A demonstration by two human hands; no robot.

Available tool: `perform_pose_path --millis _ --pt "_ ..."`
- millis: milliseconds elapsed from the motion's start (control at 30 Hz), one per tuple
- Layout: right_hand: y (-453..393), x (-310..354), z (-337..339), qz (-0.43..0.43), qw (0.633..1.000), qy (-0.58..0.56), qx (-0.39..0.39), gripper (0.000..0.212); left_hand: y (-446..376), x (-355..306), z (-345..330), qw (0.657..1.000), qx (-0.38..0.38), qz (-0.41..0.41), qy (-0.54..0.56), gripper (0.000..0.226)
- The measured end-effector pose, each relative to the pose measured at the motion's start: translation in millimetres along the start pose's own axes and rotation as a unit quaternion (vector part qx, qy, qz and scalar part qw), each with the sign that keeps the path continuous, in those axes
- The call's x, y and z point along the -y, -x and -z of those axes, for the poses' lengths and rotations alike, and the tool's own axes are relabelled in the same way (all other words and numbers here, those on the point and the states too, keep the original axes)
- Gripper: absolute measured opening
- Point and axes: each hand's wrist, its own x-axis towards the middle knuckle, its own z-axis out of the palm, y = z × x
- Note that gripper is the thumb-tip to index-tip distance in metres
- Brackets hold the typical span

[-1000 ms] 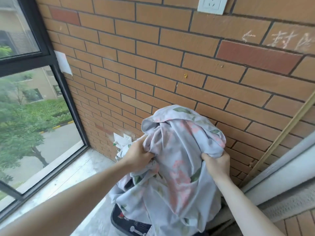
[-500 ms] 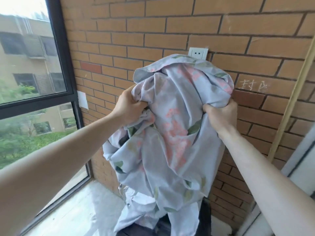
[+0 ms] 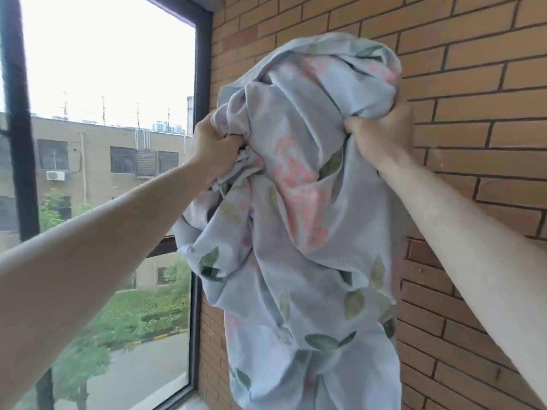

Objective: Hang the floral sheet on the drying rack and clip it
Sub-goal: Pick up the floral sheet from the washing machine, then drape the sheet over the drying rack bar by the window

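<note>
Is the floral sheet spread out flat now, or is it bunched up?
Bunched up. The floral sheet hangs in crumpled folds, gripped by the left hand and right hand.

We see floral sheet (image 3: pixel 299 208): soft matt cloth, creased. Wall (image 3: pixel 473 84): rough matt brick. Window frame (image 3: pixel 202 84): dark, smooth.

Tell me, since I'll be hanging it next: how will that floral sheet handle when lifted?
Probably floppy: the floral sheet sags in deep folds below the left hand and right hand. Likely light for its bulk, since two fistfuls hold it raised. It may slide through loose fingers, so bunched grips seem wise.
</note>
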Motion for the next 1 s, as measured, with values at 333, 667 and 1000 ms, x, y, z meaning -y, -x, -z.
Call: perform_pose_path --millis 333,667,1000 --pt "48.0 127.7 -117.1 0.065 0.992 -0.094 0.044 0.036 1.5 -70.5 201.5 0.991 -0.083 -0.035 -0.101 0.024" --pt "198.7 178.4 -222.9 0.004 0.975 -0.164 0.153 0.036 98.5 -77.8 403.1 0.968 -0.076 0.022 -0.239 0.012" --pt "419.8 193.9 -303.4 -0.071 0.912 -0.21 0.344 0.026 287.9 -40.9 575.4 0.904 -0.036 0.201 -0.377 0.032"
